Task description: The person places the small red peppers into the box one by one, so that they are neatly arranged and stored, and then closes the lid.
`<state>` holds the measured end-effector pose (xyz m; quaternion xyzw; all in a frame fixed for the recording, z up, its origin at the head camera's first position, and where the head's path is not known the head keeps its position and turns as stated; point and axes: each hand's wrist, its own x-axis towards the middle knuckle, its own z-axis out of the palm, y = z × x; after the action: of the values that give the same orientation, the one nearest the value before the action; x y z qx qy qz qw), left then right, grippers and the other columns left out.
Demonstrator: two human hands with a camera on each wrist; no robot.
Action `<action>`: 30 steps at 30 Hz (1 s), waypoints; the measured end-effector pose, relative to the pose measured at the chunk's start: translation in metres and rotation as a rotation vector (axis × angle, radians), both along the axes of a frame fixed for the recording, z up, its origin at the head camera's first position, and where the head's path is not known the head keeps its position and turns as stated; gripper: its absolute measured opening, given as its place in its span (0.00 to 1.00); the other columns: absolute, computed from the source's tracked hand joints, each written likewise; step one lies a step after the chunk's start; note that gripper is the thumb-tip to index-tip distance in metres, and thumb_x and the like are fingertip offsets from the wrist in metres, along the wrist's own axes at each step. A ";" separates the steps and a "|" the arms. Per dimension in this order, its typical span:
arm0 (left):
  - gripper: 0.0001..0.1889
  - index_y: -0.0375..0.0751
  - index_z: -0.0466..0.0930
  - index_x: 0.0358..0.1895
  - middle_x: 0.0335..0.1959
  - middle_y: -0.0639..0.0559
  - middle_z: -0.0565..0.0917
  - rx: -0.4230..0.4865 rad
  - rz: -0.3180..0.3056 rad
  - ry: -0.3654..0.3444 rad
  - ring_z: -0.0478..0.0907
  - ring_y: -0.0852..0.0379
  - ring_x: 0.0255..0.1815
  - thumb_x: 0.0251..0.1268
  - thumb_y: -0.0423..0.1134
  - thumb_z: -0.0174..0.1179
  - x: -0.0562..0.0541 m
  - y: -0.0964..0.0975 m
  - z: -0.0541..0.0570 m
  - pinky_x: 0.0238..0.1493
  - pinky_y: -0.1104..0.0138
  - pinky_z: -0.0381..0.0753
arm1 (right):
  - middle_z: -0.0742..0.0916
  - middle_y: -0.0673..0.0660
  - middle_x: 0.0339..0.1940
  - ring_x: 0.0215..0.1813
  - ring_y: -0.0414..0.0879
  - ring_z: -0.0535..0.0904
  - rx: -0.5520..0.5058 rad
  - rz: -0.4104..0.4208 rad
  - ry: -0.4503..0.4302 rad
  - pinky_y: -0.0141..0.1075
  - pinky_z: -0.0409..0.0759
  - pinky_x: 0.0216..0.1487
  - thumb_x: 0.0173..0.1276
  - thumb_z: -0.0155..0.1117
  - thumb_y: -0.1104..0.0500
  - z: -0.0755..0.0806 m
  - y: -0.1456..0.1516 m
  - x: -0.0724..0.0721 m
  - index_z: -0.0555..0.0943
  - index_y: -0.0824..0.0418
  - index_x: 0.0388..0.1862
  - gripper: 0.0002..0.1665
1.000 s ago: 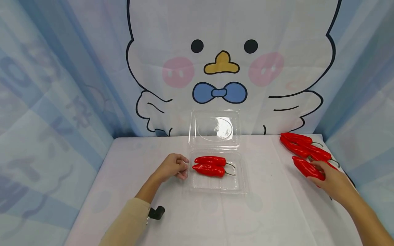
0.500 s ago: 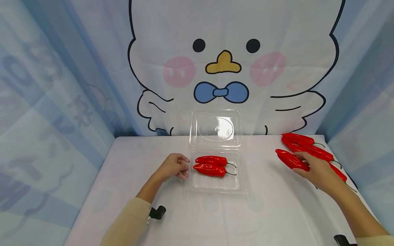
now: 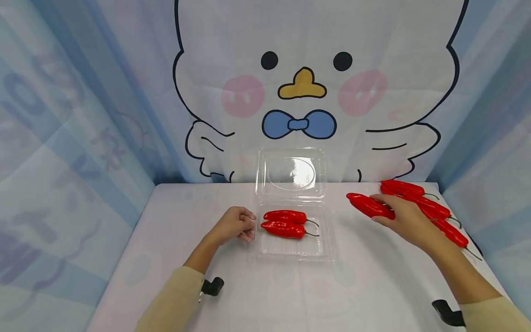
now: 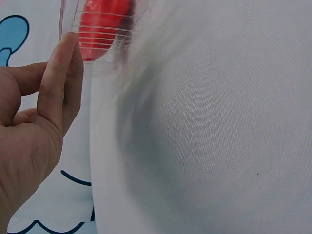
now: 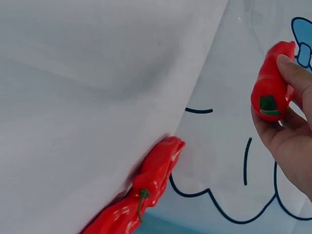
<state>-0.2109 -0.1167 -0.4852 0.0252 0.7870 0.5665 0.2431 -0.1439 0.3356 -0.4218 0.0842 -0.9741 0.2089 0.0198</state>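
Grip, left hand: fingertips at clear box wall, probably steadying it; pinch uncertain. Right hand pinches red pepper across its body, raised above bench. Box holds two peppers. Spare peppers at far right, partly hidden by right hand. Lid tilted back, opening unobstructed.

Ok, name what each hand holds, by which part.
Right hand: a red pepper, by its body toward the stem end. Left hand: at the left edge of the clear container; whether gripping, cannot be told.
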 end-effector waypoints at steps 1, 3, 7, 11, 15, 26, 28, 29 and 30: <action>0.11 0.29 0.77 0.53 0.32 0.41 0.84 0.001 0.000 -0.001 0.87 0.54 0.24 0.71 0.28 0.63 0.000 0.000 0.000 0.29 0.64 0.90 | 0.81 0.73 0.63 0.59 0.69 0.78 0.006 0.009 0.004 0.61 0.89 0.44 0.55 0.83 0.56 0.001 -0.004 -0.001 0.73 0.64 0.72 0.47; 0.11 0.29 0.77 0.53 0.32 0.40 0.84 0.000 0.001 -0.001 0.87 0.54 0.24 0.71 0.28 0.63 0.000 0.000 0.000 0.29 0.64 0.90 | 0.83 0.70 0.61 0.57 0.66 0.79 0.018 0.023 0.007 0.59 0.90 0.44 0.54 0.84 0.56 0.004 -0.011 -0.004 0.74 0.63 0.71 0.46; 0.12 0.29 0.77 0.53 0.32 0.40 0.84 -0.005 0.001 -0.001 0.87 0.54 0.25 0.71 0.29 0.63 0.000 0.000 0.001 0.29 0.64 0.90 | 0.84 0.68 0.59 0.56 0.64 0.80 0.043 0.055 0.009 0.58 0.90 0.44 0.53 0.85 0.55 0.009 -0.026 -0.007 0.75 0.61 0.71 0.47; 0.12 0.29 0.77 0.53 0.33 0.40 0.84 -0.006 0.001 -0.002 0.88 0.54 0.25 0.71 0.29 0.63 0.001 0.000 0.001 0.29 0.64 0.90 | 0.83 0.68 0.60 0.57 0.64 0.80 0.049 0.087 -0.005 0.57 0.90 0.46 0.53 0.85 0.55 0.012 -0.040 -0.011 0.76 0.59 0.70 0.46; 0.11 0.29 0.77 0.52 0.33 0.40 0.84 -0.005 -0.001 -0.001 0.88 0.54 0.25 0.71 0.29 0.63 0.001 0.000 0.001 0.30 0.64 0.90 | 0.83 0.67 0.60 0.57 0.63 0.80 0.052 0.121 -0.022 0.55 0.91 0.47 0.55 0.84 0.55 0.014 -0.054 -0.014 0.77 0.57 0.70 0.43; 0.11 0.28 0.76 0.52 0.32 0.41 0.84 0.008 -0.003 -0.003 0.87 0.54 0.24 0.71 0.27 0.62 0.001 0.000 0.002 0.29 0.64 0.90 | 0.83 0.62 0.57 0.54 0.55 0.82 0.020 0.231 -0.080 0.45 0.92 0.47 0.62 0.79 0.57 0.008 -0.087 -0.024 0.79 0.56 0.68 0.35; 0.11 0.28 0.76 0.52 0.32 0.40 0.84 0.007 -0.003 -0.005 0.87 0.54 0.24 0.71 0.28 0.62 0.001 0.000 0.003 0.29 0.64 0.90 | 0.84 0.62 0.57 0.54 0.55 0.82 0.014 0.244 -0.088 0.44 0.92 0.48 0.63 0.78 0.56 0.008 -0.092 -0.025 0.79 0.57 0.68 0.34; 0.11 0.28 0.76 0.52 0.32 0.40 0.84 0.006 -0.002 -0.006 0.87 0.54 0.24 0.71 0.28 0.62 0.001 0.000 0.003 0.29 0.64 0.90 | 0.84 0.62 0.57 0.54 0.55 0.82 0.010 0.249 -0.093 0.44 0.91 0.48 0.63 0.78 0.56 0.007 -0.094 -0.026 0.79 0.57 0.68 0.34; 0.11 0.28 0.76 0.52 0.32 0.40 0.84 0.006 -0.002 -0.006 0.87 0.54 0.24 0.71 0.28 0.62 0.001 0.000 0.003 0.29 0.64 0.90 | 0.83 0.62 0.58 0.54 0.55 0.82 0.005 0.255 -0.097 0.44 0.91 0.48 0.63 0.78 0.56 0.007 -0.096 -0.027 0.79 0.57 0.68 0.34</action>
<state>-0.2101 -0.1166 -0.4820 0.0251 0.7847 0.5685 0.2460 -0.1705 0.2393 -0.4145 0.1969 -0.9559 0.2109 -0.0545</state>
